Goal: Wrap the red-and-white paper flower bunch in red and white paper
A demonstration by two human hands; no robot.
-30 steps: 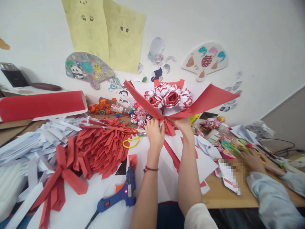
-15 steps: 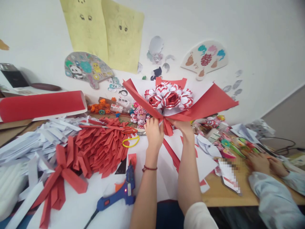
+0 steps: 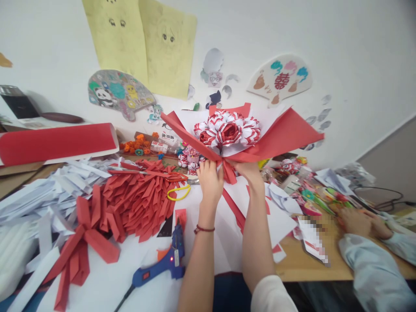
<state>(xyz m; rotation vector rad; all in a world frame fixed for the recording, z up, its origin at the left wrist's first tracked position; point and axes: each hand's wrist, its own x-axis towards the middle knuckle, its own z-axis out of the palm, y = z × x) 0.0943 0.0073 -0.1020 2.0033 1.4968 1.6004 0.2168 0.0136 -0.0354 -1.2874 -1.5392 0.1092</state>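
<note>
Noted as I stand by: one head-worn camera.
Faces forward and down over the table (image 3: pixel 299 271), wall (image 3: pixel 351 52) at 12 o'clock, left hand (image 3: pixel 210 181) and right hand (image 3: pixel 251 172) near, arms (image 3: pixel 201 260) at 5 and 6.

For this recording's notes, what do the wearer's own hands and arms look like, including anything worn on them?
Both hands are ungloved. Near the left hand, a thin dark red bracelet circles the wrist; that forearm is bare as far as it shows. No band shows at the wrist of the right hand; a plain white sleeve shows higher up that arm.
</note>
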